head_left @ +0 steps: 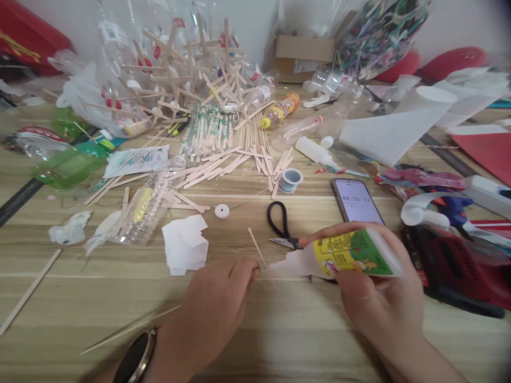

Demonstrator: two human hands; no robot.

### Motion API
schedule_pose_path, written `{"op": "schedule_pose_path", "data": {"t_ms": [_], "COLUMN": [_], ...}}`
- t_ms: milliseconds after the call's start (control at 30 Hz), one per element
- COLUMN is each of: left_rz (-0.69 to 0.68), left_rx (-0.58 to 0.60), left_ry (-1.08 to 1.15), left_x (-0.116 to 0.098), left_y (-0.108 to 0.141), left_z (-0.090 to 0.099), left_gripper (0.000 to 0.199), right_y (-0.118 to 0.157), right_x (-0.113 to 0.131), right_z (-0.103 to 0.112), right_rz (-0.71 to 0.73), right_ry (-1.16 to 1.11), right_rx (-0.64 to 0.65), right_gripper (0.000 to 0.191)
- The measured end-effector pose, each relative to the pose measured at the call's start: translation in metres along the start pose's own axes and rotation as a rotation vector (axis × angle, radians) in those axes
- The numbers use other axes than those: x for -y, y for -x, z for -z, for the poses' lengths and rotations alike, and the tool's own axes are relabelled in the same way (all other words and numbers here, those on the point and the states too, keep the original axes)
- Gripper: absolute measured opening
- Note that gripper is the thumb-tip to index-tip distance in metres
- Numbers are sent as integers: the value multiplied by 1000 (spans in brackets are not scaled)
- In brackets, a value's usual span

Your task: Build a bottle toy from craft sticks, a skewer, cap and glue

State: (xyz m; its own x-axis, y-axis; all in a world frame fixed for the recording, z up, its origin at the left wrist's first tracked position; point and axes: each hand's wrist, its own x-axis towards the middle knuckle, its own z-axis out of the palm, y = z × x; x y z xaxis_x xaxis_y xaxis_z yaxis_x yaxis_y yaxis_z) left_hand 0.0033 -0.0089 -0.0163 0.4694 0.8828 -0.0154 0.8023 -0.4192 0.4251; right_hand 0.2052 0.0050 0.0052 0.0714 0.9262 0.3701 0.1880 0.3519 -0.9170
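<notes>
My left hand [215, 300], with a watch on its wrist, pinches a thin wooden stick [256, 243] that slants away from the fingertips. The fingers of my right hand [383, 306] are wrapped round a glue bottle [343, 254] with a yellow and green label. The bottle lies almost level, its nozzle pointing left at the stick; whether the two touch I cannot tell. Just beyond the bottle are black-handled scissors [278, 221], partly hidden by it. Left of them lie a small white spool [222, 211] and a torn piece of white paper [184, 246].
Popsicle sticks [215, 170] and plastic bottles [139, 213] crowd the far and left parts of the table. A phone [356, 199] showing a timer lies beyond my right hand. To the right are a red and black tool [455, 276] and a white paper cone [393, 125].
</notes>
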Motion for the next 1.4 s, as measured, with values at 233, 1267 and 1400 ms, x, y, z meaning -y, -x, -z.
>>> {"op": "schedule_pose_path", "data": {"t_ms": [233, 1267, 1400], "left_rz": [14, 17, 20], "left_rx": [35, 48, 54], "left_ry": [12, -5, -5], "left_x": [-3, -3, -3], "left_y": [-1, -1, -2], "left_z": [3, 3, 3], "left_gripper": [29, 29, 29], "right_y": [1, 1, 2], "right_x": [-2, -2, -2], "right_z": [1, 2, 2], "right_rz": [25, -4, -4], "right_ry": [-23, -11, -28], "right_rx": [27, 18, 26], "right_gripper": [34, 35, 29]}}
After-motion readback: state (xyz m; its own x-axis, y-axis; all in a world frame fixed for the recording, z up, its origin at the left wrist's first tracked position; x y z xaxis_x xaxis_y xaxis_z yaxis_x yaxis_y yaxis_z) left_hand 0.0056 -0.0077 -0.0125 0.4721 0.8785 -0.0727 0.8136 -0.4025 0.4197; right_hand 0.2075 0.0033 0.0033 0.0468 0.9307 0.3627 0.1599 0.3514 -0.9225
